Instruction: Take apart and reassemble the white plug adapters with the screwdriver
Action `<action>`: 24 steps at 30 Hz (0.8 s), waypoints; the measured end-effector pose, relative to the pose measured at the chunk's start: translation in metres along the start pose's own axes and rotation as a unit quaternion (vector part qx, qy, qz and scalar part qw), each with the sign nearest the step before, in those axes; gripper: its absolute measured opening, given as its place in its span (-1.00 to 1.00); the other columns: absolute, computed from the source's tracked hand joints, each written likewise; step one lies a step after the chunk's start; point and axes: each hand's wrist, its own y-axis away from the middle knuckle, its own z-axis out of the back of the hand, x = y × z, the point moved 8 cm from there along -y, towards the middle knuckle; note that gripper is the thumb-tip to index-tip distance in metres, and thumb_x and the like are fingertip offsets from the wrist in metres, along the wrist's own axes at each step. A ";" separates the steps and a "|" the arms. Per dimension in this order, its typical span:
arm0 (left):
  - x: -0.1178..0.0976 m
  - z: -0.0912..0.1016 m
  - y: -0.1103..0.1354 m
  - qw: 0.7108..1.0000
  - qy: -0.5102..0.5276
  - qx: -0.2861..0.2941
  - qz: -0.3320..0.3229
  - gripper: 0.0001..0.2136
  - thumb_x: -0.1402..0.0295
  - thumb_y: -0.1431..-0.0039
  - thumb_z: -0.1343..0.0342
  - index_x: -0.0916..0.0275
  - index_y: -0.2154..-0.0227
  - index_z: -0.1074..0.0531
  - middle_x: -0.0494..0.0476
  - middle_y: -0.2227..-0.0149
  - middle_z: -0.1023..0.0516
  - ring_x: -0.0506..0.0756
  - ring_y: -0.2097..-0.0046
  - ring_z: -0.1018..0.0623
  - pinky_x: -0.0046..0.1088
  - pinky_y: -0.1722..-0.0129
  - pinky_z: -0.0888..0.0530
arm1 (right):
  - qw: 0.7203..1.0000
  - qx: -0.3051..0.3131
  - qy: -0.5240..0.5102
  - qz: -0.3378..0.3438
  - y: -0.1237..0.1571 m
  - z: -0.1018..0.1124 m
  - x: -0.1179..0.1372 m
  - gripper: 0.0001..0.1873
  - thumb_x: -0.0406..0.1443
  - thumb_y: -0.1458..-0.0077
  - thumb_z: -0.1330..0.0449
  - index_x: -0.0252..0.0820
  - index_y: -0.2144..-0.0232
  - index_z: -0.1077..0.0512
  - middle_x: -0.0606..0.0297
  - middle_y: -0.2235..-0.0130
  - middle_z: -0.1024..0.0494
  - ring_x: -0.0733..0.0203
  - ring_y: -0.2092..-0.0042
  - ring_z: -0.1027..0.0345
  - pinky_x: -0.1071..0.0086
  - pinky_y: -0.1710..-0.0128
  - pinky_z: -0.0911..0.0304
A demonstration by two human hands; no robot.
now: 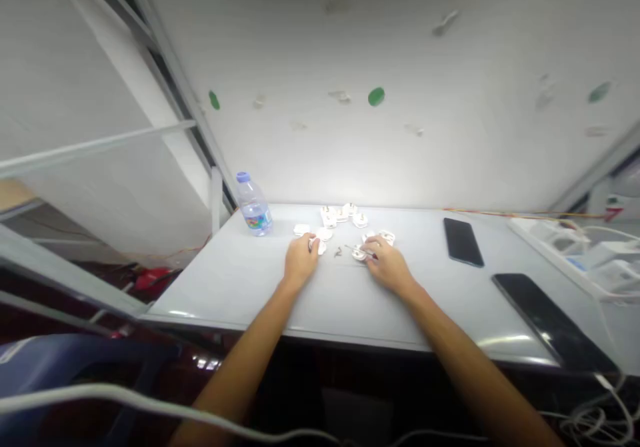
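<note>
Against a scuffed white wall (320, 160) stood a smooth, pale-grey bench (250, 293), and near its middle lay tiny dark metal bits (338, 252), loose. Just left of those bits, the grip of the left hand (300, 259) seemed narrowed on a rounded white plastic piece (322, 247); just right of them, the right hand (387, 263) pinched a thin, silvery metal tool (351, 249) over a white plastic plug part (359, 256). To my mind, a careless sweep of either hand could scatter the bits, and too slanted a push might make the tool skid off.
</note>
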 end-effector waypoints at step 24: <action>-0.042 -0.026 -0.024 0.993 -0.065 -0.020 -0.100 -0.68 0.30 -0.26 -0.03 0.17 -0.04 -0.46 0.38 -0.22 -0.34 0.48 -0.33 -0.10 0.27 -0.25 0.11 | 0.993 -0.119 -0.023 -0.012 0.001 0.019 -0.002 -0.69 -0.26 -0.14 -0.12 -0.16 0.06 -0.44 0.10 0.05 -0.45 0.11 0.25 -0.43 0.17 0.22 -0.42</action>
